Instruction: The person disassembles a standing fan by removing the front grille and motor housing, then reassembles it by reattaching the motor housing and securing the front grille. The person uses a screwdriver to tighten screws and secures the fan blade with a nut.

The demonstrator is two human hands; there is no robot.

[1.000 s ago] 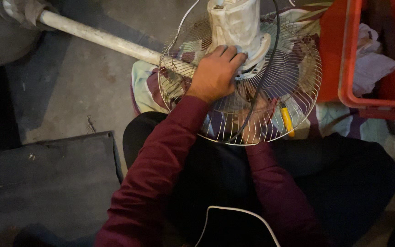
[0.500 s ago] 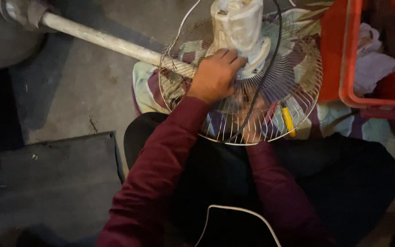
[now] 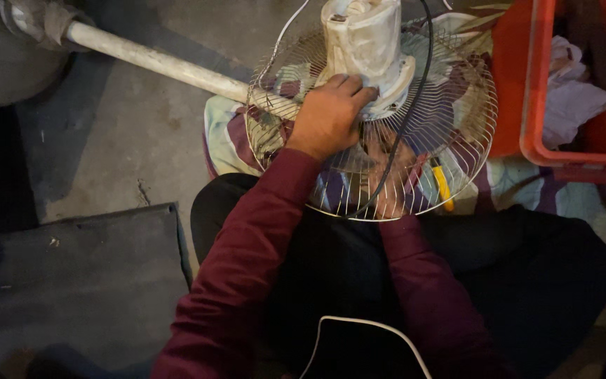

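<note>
Dark red sleeves lead to both hands. The left hand (image 3: 327,119) lies on top of the wire fan guard (image 3: 457,140), fingers curled down and pressing on the base of the dirty white motor housing (image 3: 366,49) — it grips the housing where it meets the wires. The right hand (image 3: 387,175) is under the guard, seen through the wires; it looks partly closed, but I cannot tell what it holds. A yellow tool handle (image 3: 443,188) shows through the wires just beside that hand. The guard rests over the person's lap, above black trousers. A black cable (image 3: 415,98) curves across the guard. A pale pole (image 3: 156,63) runs from the fan to the upper left over grey concrete floor (image 3: 128,147). A patterned cloth (image 3: 222,140) lies under the fan. On the right stands a red plastic crate (image 3: 534,84) with pale rags (image 3: 576,91) inside.
</note>
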